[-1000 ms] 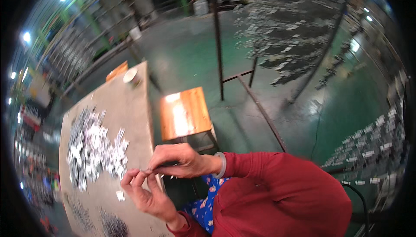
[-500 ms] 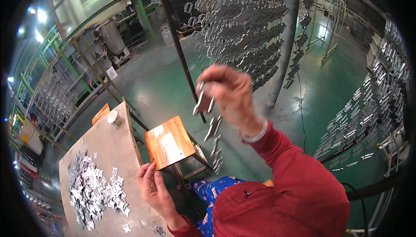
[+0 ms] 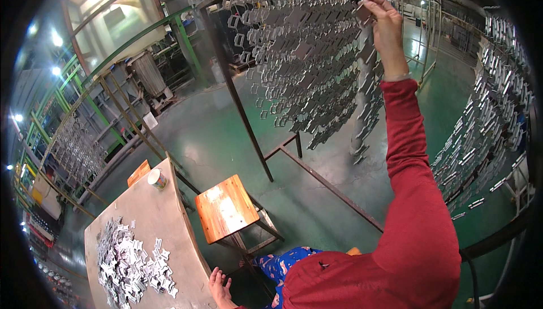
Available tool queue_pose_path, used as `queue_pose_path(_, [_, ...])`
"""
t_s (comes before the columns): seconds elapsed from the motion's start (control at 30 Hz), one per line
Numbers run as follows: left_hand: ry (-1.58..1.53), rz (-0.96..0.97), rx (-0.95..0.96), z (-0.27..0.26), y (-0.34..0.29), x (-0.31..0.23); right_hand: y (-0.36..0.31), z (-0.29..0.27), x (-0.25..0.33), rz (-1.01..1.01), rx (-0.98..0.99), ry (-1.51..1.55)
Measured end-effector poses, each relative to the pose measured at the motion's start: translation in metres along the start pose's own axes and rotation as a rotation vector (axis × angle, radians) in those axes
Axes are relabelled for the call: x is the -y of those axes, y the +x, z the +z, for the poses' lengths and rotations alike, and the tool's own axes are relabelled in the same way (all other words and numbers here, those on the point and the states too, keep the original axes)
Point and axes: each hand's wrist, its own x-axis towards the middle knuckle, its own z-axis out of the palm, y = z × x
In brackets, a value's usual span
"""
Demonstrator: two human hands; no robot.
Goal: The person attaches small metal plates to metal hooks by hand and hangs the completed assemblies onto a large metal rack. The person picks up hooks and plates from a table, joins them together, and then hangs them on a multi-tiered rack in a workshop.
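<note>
My right hand (image 3: 387, 26) is raised high at the far right end of a rack. Between its thumb and fingers it pinches the top piece of a strand of flat metal plates (image 3: 364, 13), grey with pale edges. The strand hangs down in front of a grey pipe; where it overlaps the hanging rows behind, I cannot tell them apart. Low beside the table edge, my left hand (image 3: 219, 287) is open with its fingers apart, holding nothing. On the table (image 3: 186, 264) nearest it lies a loose pile of small silvery metal pieces (image 3: 130, 264).
Many rows of metal plates (image 3: 305, 43) hang from the dark-framed rack (image 3: 240, 102). A wooden stool (image 3: 226, 207) stands beside the table, and a paper cup (image 3: 157, 179) sits near its far corner. More hanging parts (image 3: 481, 117) fill the right side. A low rail (image 3: 331, 187) crosses the floor.
My right hand has risen up and to the right, carrying the strand from in front of me to the rack. My left hand has dropped lower, beside the table edge.
</note>
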Motion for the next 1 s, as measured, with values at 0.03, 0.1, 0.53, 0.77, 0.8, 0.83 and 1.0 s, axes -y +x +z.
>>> queue_pose_path(0.03, [-0.035,-0.005,0.039,-0.001,-0.002,-0.002,0.015,-0.008,0.0,-0.005,-0.001,0.001])
queue_pose_path(0.1, [-0.022,0.002,0.097,-0.001,-0.005,-0.008,0.044,-0.028,0.001,0.011,-0.112,-0.021])
queue_pose_path(0.53, [0.068,-0.02,0.31,-0.004,-0.039,-0.024,0.199,-0.095,-0.045,0.023,-0.272,-0.09])
queue_pose_path(0.77, [0.147,-0.005,0.241,0.019,-0.065,-0.046,0.163,-0.079,-0.027,-0.218,0.099,-0.163])
queue_pose_path(0.8, [0.134,-0.012,0.234,0.022,-0.066,-0.045,0.168,-0.08,-0.022,-0.177,0.032,-0.291])
queue_pose_path(0.83, [0.121,-0.021,0.229,0.025,-0.067,-0.045,0.169,-0.082,-0.019,-0.181,0.023,-0.306])
queue_pose_path(1.0, [0.093,-0.023,0.166,0.02,-0.061,-0.034,0.174,-0.107,-0.02,-0.225,-0.149,-0.265])
